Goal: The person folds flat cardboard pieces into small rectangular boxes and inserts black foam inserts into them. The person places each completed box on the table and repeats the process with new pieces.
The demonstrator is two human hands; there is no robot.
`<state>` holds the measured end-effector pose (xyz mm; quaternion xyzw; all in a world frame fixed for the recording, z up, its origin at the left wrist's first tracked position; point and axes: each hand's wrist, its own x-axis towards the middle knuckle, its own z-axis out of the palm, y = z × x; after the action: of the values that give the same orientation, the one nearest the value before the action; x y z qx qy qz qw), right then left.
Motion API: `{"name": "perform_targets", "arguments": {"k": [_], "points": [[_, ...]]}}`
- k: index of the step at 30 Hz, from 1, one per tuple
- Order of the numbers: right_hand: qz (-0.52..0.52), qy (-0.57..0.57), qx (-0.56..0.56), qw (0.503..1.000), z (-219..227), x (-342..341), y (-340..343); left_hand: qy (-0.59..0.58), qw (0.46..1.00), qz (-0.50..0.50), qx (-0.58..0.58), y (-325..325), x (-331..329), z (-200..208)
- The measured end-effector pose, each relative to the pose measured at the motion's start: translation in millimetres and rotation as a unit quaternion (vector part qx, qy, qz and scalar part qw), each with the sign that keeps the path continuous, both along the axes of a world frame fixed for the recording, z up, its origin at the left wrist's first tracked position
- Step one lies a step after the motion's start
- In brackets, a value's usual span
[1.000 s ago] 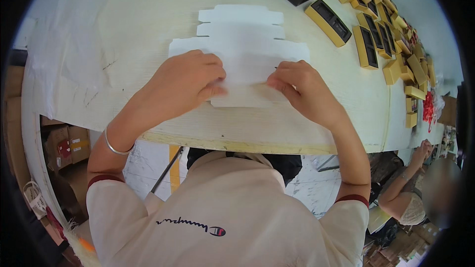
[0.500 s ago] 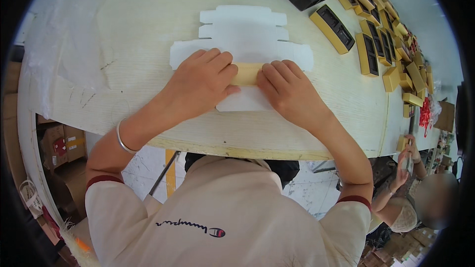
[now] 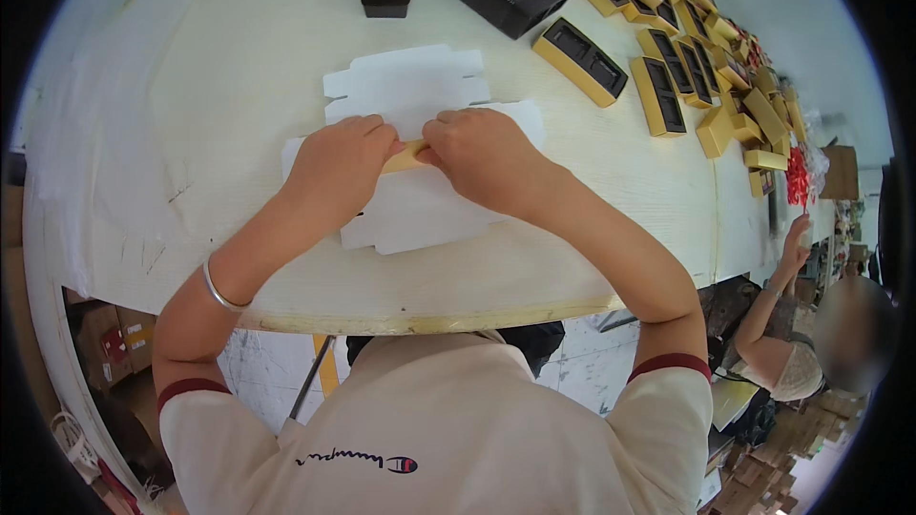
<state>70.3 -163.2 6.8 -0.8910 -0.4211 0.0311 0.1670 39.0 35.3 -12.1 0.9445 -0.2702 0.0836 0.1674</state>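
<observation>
Left hand [image 3: 342, 170], right hand [image 3: 485, 160] clamped on card [image 3: 410, 215] | near bench [image 3: 572, 272] front edge | I judge creasing; next: even pressure

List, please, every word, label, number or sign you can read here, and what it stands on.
Cream T-shirt: dark script lettering and a small red-and-blue emblem; I won't copy the wording.
Cardboard box under the table, at left: red label, too small to read.
White carton blank: no readable text shows.

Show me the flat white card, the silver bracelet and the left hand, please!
Flat white card [image 3: 408, 88]: head view, on the panel beyond the hands.
Silver bracelet [image 3: 217, 294]: head view, on its band.
Left hand [image 3: 339, 169]: head view, on its back.
</observation>
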Motion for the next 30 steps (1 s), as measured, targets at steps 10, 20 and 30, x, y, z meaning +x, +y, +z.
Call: {"name": "perform_targets", "arguments": {"k": [10,20,30], "points": [[-0.081,-0.057,0.209,0.973,40,-37,-8,0.252,0.816,0.034,-0.519,-11,-63,45],[0.072,-0.256,0.1,0.959,63,-69,-67,0.464,0.791,0.118,-0.379,10,-12,61],[0.008,0.005,0.125,0.992,11,-29,-58,-0.147,0.988,0.028,0.049,-20,8,47]]}}
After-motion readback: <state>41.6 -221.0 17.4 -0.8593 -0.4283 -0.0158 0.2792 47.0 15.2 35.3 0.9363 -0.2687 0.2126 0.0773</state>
